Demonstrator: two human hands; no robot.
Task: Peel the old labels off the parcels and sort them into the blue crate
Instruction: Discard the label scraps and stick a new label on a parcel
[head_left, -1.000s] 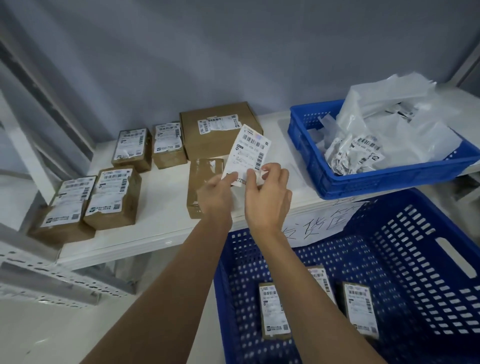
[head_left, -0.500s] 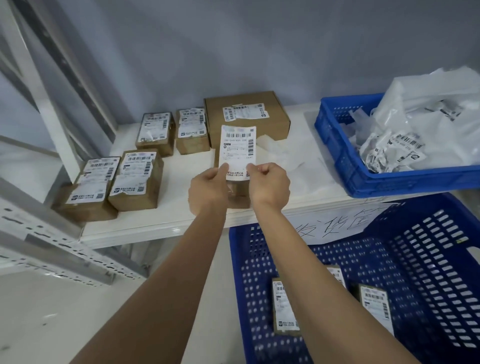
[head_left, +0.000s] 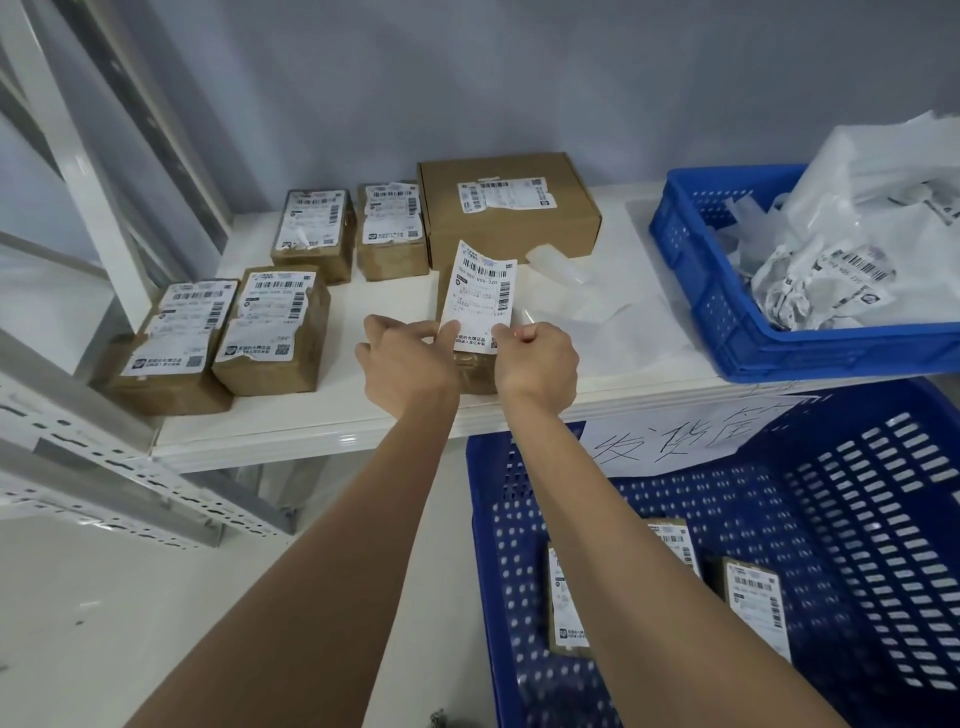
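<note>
A white shipping label (head_left: 480, 293) stands upright over a small brown parcel (head_left: 475, 370) near the shelf's front edge. My left hand (head_left: 402, 361) pinches the label's lower left corner and my right hand (head_left: 535, 364) pinches its lower right corner. The parcel is mostly hidden behind the label and my hands. Below the shelf on the right sits a large blue crate (head_left: 883, 519) holding three labelled parcels (head_left: 569, 603).
Several labelled brown parcels (head_left: 272, 332) lie on the white shelf (head_left: 311, 421) at left and back, with a bigger box (head_left: 506, 208) behind. A smaller blue crate (head_left: 727, 322) with crumpled label waste stands at right. Backing paper (head_left: 582, 301) lies loose. A metal rack frame (head_left: 104, 467) runs at left.
The label went from tilted and raised in both hands to upright and lower, over the parcel. My hands spread to its two bottom corners. The camera view shifted left.
</note>
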